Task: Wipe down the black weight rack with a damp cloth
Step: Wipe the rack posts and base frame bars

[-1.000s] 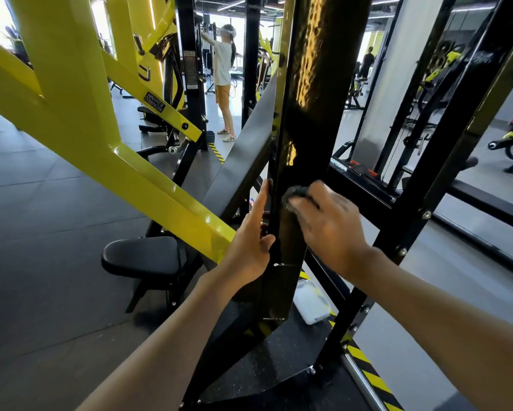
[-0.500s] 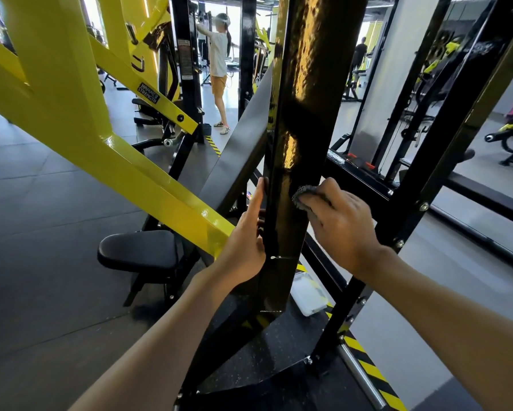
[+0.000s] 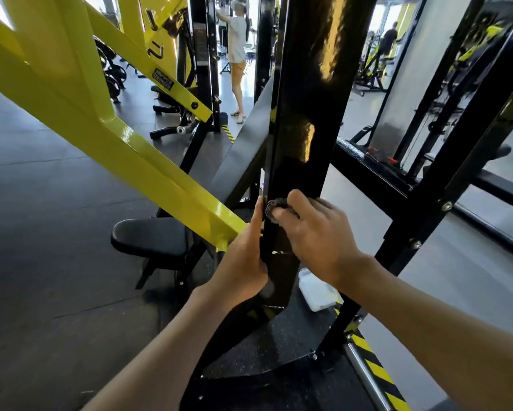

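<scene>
Right now the rack's shiny black post (image 3: 305, 114) stands straight up in front of you. It is hard steel and part of a big frame, so I think it will not move or bend when you push on it. It looks smooth and slick, so a wet cloth should slide on it easily.

The cloth (image 3: 274, 206) is small, dark and soft. It is bunched up against the front of the post, low down. Your right hand (image 3: 320, 235) has its fingers curled over the cloth and presses it on the post. That looks like a good hold: with the cloth bunched under your fingers, it should not slip out.

Your left hand (image 3: 243, 262) lies flat on the post's left edge, fingers straight, holding nothing. That is a good place to steady yourself.

A yellow beam (image 3: 130, 149) meets the post on the left, with a black seat (image 3: 148, 235) under it. A white thing (image 3: 316, 289) lies on the floor behind the post. Far off, a person (image 3: 237, 46) stands.
</scene>
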Tool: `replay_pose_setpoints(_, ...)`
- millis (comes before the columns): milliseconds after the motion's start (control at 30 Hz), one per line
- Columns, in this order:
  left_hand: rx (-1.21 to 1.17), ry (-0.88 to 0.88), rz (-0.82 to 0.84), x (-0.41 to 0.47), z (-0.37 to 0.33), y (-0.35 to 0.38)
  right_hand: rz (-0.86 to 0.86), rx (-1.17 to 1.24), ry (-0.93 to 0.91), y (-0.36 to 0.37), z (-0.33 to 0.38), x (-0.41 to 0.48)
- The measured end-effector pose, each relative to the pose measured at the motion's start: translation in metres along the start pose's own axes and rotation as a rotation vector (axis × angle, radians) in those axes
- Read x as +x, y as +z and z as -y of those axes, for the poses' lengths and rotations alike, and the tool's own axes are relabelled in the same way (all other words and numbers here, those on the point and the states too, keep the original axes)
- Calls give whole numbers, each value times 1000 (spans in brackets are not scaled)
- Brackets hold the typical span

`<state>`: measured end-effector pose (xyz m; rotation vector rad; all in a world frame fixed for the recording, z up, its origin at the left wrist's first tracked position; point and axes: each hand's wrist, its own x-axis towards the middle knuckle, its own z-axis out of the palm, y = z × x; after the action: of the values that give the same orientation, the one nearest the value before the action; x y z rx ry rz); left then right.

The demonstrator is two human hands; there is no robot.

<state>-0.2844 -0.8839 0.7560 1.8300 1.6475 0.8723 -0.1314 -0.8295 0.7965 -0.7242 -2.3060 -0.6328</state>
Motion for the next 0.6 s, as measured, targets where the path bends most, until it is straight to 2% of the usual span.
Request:
replay_pose_setpoints(67, 192, -24, -34, -1, 3, 6, -63, 2, -3, 4, 4, -1)
replay_pose_setpoints(133, 307, -30, -75, 0, 12, 17, -47, -11, -108, 10, 6, -10)
replay_pose_setpoints(200, 372, 24, -168, 0, 17, 27, -75, -56, -147, 11, 3, -12)
replay_pose_setpoints(333, 505, 114, -389, 5, 34, 51, -215, -101, -68, 26, 1, -15)
replay_pose_setpoints(500, 607, 197, -559, 14, 54, 62, -263, -244, -274, 56, -3, -40)
replay_pose_setpoints(600, 640, 266, -644, 18, 63, 70, -405, -348, -191, 67, -5, -39)
